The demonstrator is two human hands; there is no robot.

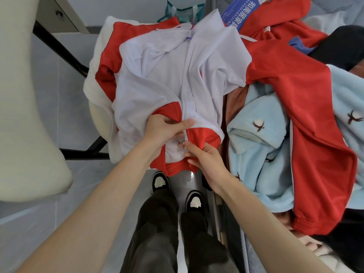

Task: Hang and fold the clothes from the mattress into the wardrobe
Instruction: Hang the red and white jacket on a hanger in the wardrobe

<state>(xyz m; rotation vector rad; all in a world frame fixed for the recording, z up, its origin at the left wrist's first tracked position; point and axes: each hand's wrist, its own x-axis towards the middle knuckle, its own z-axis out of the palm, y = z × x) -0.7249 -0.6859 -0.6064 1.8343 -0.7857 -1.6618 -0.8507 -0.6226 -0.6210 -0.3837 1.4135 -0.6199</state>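
With the left grip (163, 129) clutching the zip edge and the right grip (206, 160) pinching the hem beside the zipper pull (181, 143), the jacket (173, 75), draped over the clothes pile (275, 134), may snag its lining if tugged askew.

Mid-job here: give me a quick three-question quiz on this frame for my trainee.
1. True or false: the left hand and right hand both hold the red and white jacket.
2. The zipper pull sits: (A) up at the collar, (B) low, near the hem, between the hands, (C) hidden from view.
3. Fill in: right of the jacket lies a light ____ fleece garment with dark motifs.
Key: 1 true; 2 B; 3 blue.
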